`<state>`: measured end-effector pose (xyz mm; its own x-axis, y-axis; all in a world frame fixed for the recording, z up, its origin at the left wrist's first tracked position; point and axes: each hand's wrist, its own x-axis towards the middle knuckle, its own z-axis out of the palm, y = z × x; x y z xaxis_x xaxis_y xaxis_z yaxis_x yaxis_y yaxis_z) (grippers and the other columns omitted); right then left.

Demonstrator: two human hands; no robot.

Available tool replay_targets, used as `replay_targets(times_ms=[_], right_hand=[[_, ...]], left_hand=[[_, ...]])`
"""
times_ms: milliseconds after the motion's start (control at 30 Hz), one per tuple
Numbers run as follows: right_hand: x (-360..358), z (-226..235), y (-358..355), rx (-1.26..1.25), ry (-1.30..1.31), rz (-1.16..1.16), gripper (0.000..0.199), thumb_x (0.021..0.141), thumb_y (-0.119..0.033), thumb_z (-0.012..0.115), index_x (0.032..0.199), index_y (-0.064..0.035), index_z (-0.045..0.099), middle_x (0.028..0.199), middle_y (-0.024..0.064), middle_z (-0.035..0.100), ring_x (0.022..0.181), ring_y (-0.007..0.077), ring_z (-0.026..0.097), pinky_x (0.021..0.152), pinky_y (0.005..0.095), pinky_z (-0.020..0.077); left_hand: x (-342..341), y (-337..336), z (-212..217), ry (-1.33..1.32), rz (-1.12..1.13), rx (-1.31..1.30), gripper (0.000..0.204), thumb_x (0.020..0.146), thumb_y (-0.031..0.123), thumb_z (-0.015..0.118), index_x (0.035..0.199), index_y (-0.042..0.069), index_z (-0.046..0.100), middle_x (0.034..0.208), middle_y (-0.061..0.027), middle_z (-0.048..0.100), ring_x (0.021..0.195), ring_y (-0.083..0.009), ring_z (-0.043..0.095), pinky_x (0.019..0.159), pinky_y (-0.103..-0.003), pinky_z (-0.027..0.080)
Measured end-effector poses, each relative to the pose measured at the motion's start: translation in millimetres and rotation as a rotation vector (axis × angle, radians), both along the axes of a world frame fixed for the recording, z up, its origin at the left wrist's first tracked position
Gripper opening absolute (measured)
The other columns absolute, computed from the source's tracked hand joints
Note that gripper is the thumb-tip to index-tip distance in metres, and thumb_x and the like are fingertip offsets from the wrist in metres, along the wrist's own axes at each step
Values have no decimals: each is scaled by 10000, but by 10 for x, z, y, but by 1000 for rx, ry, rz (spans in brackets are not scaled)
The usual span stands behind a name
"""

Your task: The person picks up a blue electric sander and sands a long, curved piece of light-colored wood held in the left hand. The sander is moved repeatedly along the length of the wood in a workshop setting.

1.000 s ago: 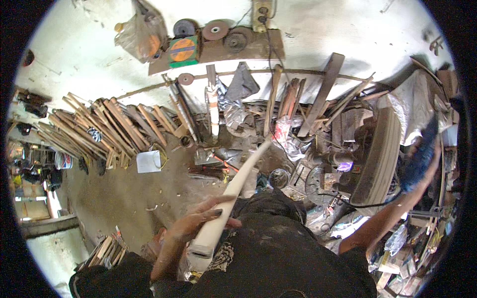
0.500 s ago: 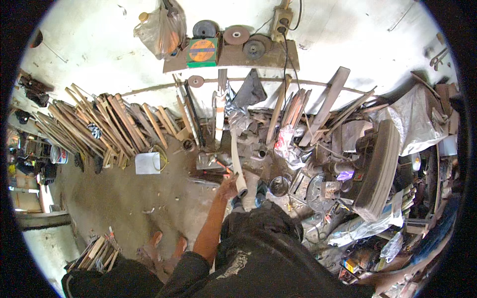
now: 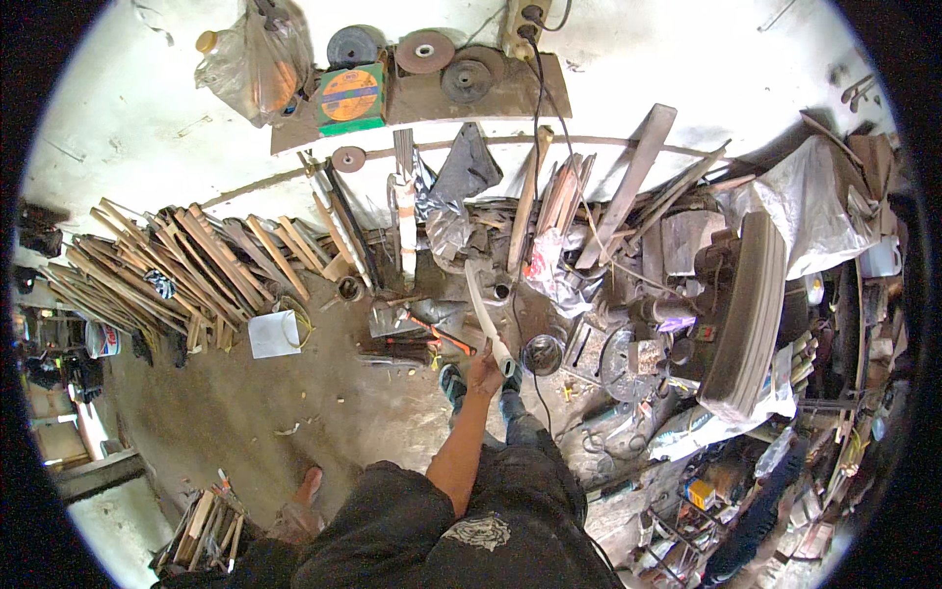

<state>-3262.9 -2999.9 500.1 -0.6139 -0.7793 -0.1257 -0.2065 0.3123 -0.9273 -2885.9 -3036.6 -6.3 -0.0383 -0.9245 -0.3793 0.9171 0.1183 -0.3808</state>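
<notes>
My left hand is closed around the near end of a long, pale, slightly curved wooden piece. This piece narrows toward its far end, and a dark hollow shows in its near end. It is held above the floor, just in front of my shoes. Beyond the hand, to its left, a tool with an orange and black handle lies on the floor among other tools. A round metal bowl stands to the right of the hand. My right hand does not show.
Many wooden strips lean on the wall at left, near a white square container. A large dusty machine stands at right. Grinding discs rest on a wall shelf. A black cable hangs down. Another person's foot shows at lower left.
My left hand and the wooden piece have moved right in the picture, and the piece now leans more to the left at its far end. The whole view has shifted.
</notes>
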Motion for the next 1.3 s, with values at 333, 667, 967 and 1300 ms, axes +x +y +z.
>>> replay_targets(times_ms=[333,667,967,1300], right_hand=[[-55,-223,-79,221,-143,140,455,892,-325,505,1240,-37,459,980,98,617,826,187,609,719,288,474],[551,-645,-385,669,-571,596,422,890,-275,530,1231,-37,457,946,112,630,810,215,634,694,301,493],[1184,-2331,-379,1130,-997,552,403,910,-358,481,1059,17,506,803,119,630,647,224,642,570,311,540],[1468,-2702,-75,1123,-1306,330,422,912,-431,454,971,-19,525,771,133,610,593,229,602,516,335,523]], left_hand=[[-157,-111,-111,207,156,80,259,925,117,472,1124,-47,495,950,-155,579,852,-238,598,778,-323,537],[-187,-435,-484,-269,-201,368,242,890,193,522,1018,-11,528,785,-98,573,750,-264,588,731,-439,519],[-257,-746,-667,-540,-767,529,150,859,151,544,939,45,474,694,-68,534,617,-213,568,548,-365,506],[-252,-428,-1052,-969,-932,611,92,785,128,586,760,47,548,637,-59,495,533,-203,503,448,-358,426]])
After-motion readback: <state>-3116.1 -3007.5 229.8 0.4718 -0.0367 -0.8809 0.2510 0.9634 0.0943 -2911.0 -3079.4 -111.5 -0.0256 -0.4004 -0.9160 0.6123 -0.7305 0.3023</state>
